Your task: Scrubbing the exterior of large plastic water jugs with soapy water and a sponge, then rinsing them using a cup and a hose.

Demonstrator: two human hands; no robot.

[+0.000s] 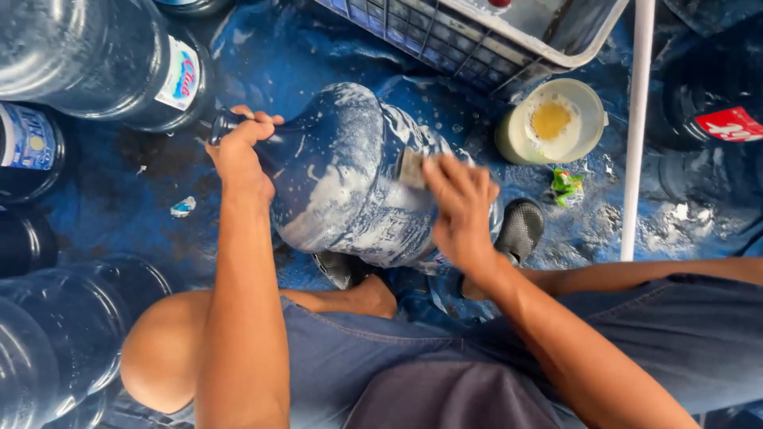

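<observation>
Soapy water jug [350, 175] lies on its side, neck leftward in the closed left hand [238, 151]; right hand [461, 206] presses a sponge [411, 168] on its body.

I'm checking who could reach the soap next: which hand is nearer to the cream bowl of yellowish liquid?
Right. The right hand scrubs the soapy jug just below-left of the bowl; the left hand grips the jug's neck, on the far side.

Soapy jug [350, 175] left of bowl [556, 123]
</observation>
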